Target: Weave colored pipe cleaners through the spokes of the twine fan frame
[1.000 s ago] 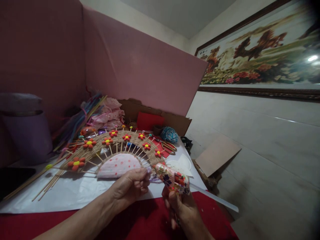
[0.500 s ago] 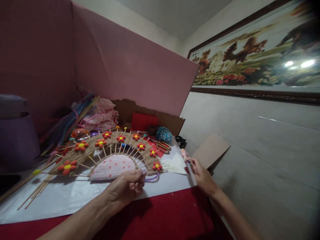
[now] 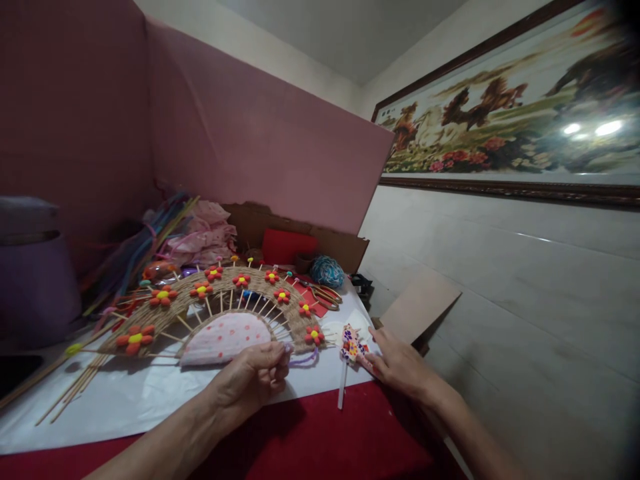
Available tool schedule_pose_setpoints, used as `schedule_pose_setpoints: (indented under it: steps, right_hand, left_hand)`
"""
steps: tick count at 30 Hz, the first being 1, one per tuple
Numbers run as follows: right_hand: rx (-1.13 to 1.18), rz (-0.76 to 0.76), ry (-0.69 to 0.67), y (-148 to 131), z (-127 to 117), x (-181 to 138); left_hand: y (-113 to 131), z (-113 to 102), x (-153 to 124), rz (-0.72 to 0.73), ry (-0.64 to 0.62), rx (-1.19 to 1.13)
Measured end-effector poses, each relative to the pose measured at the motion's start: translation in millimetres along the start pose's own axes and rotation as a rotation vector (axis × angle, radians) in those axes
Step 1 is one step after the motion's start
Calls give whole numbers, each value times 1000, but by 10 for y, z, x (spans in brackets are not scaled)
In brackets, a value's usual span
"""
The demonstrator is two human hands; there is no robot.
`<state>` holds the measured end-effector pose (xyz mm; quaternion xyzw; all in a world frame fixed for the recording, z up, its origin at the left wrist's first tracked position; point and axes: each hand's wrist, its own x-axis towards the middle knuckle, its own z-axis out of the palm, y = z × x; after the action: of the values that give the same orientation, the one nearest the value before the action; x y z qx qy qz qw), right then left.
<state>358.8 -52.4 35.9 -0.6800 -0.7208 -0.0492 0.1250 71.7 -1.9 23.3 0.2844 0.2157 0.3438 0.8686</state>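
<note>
My left hand (image 3: 260, 373) is closed in a pinch on a purple pipe cleaner (image 3: 307, 361), whose loose end curves off to the right. Just behind it lies a fan-shaped piece (image 3: 290, 307) of thin sticks woven with brown twine, dotted with red-and-yellow flowers. Its half-round centre (image 3: 225, 337) is covered in pink-dotted white cloth. A flower-patterned glue gun (image 3: 353, 345) rests at the right edge of the white sheet, a translucent glue stick (image 3: 343, 385) poking out of it. Beside it my right hand (image 3: 400, 363) is open, fingers apart, fingertips at its handle.
Behind the fan are scissors (image 3: 327, 295), a blue yarn ball (image 3: 327, 271), red paper (image 3: 287, 247) and bundled pipe cleaners (image 3: 145, 247). A purple container (image 3: 37, 287) stands at left. Loose sticks (image 3: 80, 387) lie front left. A cardboard sheet (image 3: 423, 303) leans against the wall.
My right hand has brought the glue gun leftward, set it down on the white sheet and loosened its fingers from it. My left hand stays about where it was.
</note>
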Motion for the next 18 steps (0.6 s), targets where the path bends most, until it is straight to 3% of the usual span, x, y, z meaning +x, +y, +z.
schedule_pose_setpoints:
  steps: [3,6,9,14,18]
  right_hand:
    - [244,-80,176,-350,-174,-1]
    - [587,-153,203,-792,-239,10]
    - [752,-187,224,-1116,-194,46]
    - [927,-179,204,-1285,-84,155]
    - [919,-107,229,-1322,-34,183]
  left_hand:
    - [5,18,-10,-16,-17,-9]
    - [10,31,-22,-36,-28,-18]
    - [18,42,-42,-51,-52,-12]
    - [25,42,-65,-59,-97,-15]
    - [29,10,-47,-56,-92,-10]
